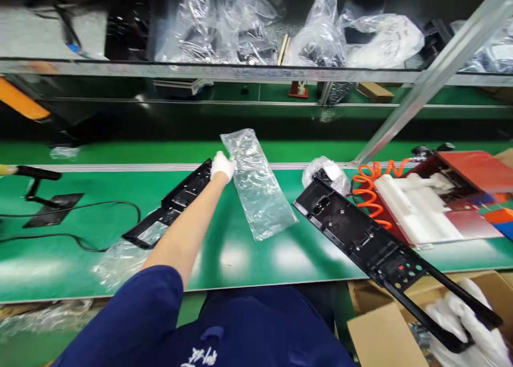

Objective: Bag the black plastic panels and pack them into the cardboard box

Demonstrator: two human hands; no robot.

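My left hand [223,167], in a white glove, is closed on the upper left edge of a clear plastic bag [260,188] at the middle of the green bench. In my gloved right hand [467,324], at the lower right, is the frame end of a long black plastic panel [360,239], which slants up to the left over the bench edge. A second black panel [186,193] lies on the bench, partly behind my left forearm, with its lower end over another clear bag [124,260].
An open cardboard box [387,337] stands below my right hand. A red and white fixture [425,207] with an orange coiled hose [366,188] sits on the right. Near it lies a small bagged part [326,174]. Cables and a black-handled tool [38,173] are at left. A metal shelf [240,72] crosses above.
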